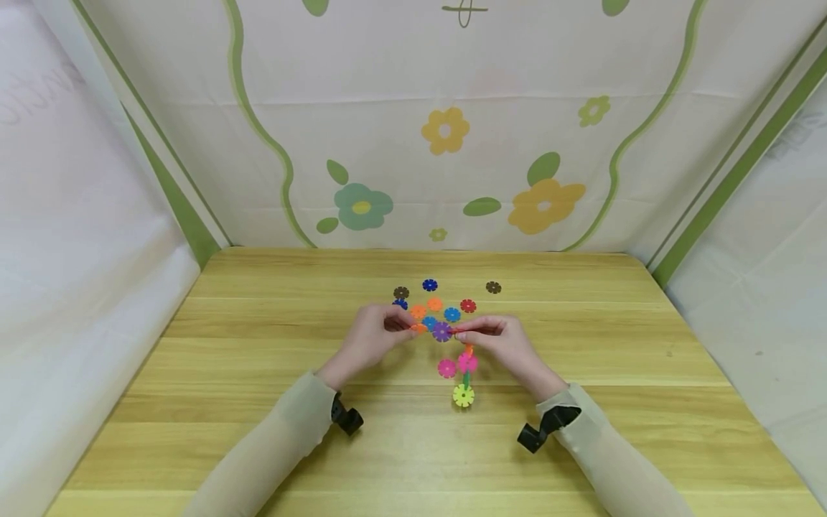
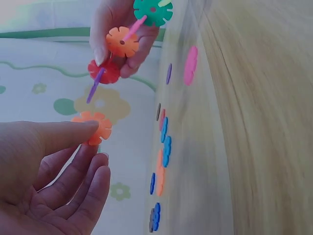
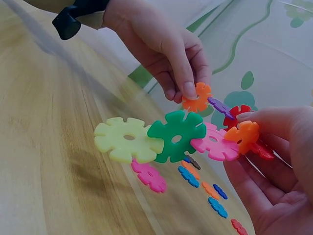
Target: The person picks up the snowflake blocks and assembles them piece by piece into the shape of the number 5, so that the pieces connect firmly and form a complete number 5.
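My left hand (image 1: 375, 334) pinches an orange slotted flower disc (image 2: 103, 132) between thumb and fingers. The right hand (image 1: 507, 348) grips a chain of interlocked plastic discs by its red disc (image 2: 108, 73). From there run an orange disc (image 3: 248, 128), a pink disc (image 3: 212, 143), a green disc (image 3: 166, 134) and, at the low end, a pale yellow disc (image 3: 110, 139). A purple disc (image 1: 442, 332) juts from the red one toward the left hand. In the left wrist view a small gap separates it from the left hand's disc.
On the wooden table (image 1: 258, 445) lie loose discs beyond the hands: brown (image 1: 494, 287), dark blue (image 1: 429, 285), red (image 1: 468, 306), light blue (image 1: 451, 314) and orange (image 1: 435, 304). A loose pink disc (image 1: 446, 368) lies nearer. Flower-printed cloth (image 1: 400, 143) stands behind the table.
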Available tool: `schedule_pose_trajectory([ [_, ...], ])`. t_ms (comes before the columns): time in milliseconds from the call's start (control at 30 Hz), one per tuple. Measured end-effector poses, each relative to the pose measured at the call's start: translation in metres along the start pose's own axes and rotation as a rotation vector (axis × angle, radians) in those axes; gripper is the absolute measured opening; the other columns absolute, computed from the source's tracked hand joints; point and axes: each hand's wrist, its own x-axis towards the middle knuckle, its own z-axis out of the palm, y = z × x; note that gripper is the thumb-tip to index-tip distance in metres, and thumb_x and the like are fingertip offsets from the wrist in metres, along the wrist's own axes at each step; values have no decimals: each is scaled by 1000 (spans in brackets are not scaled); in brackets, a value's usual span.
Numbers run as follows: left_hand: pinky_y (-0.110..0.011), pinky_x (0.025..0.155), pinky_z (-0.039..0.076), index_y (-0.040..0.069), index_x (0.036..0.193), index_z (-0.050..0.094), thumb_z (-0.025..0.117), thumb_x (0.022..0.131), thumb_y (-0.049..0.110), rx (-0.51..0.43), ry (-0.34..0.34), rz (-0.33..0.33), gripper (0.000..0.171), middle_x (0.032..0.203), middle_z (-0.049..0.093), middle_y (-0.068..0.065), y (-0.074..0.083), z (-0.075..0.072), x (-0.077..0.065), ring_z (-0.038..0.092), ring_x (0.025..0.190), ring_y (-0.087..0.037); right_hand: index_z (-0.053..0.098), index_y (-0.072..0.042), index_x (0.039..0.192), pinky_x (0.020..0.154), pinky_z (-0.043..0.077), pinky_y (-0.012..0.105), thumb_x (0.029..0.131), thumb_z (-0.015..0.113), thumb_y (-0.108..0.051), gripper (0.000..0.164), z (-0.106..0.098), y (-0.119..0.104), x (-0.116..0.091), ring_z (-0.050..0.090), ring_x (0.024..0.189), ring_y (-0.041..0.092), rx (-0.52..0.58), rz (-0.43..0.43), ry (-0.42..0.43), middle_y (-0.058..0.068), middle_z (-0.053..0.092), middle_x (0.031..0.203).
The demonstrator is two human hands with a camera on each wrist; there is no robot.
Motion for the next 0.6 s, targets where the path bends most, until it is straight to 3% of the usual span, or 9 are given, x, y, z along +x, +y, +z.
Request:
schedule_pose_trajectory([
  [600,-27,71,58,12,93,77,82,88,8,25,-28,80,7,87,71,7,7,4,-4,66,77,-11,78,-8,108,88,57,36,89,82,-22,24,1,0,0,68,102,29,7,10,-12,9,75,108],
])
